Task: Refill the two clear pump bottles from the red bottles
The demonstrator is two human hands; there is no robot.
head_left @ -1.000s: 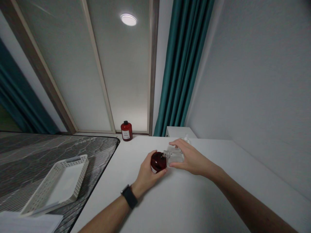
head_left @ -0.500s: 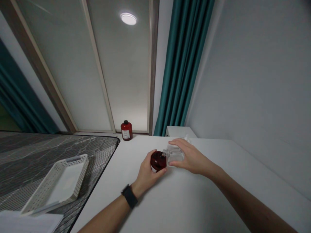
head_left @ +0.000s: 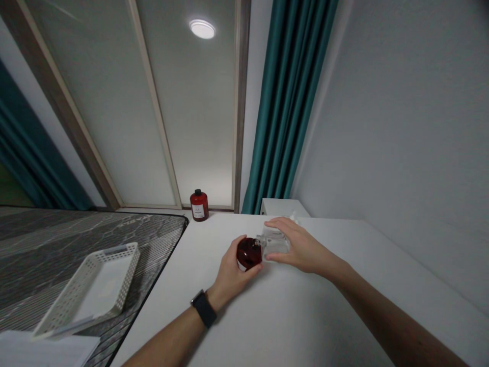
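My left hand [head_left: 231, 275] is wrapped round a small dark red round bottle [head_left: 249, 253] that is tipped toward a clear bottle. My right hand [head_left: 296, 247] grips the clear bottle [head_left: 274, 243] from above and the side. The mouths of the two bottles meet at the middle of the white table [head_left: 290, 316]. A black watch [head_left: 203, 309] sits on my left wrist.
A second red bottle [head_left: 199, 205] with a white label stands at the table's far edge by the window. A white perforated tray [head_left: 93, 289] lies on the dark marbled surface at left. Teal curtains [head_left: 290, 102] hang behind; a white wall runs along the right.
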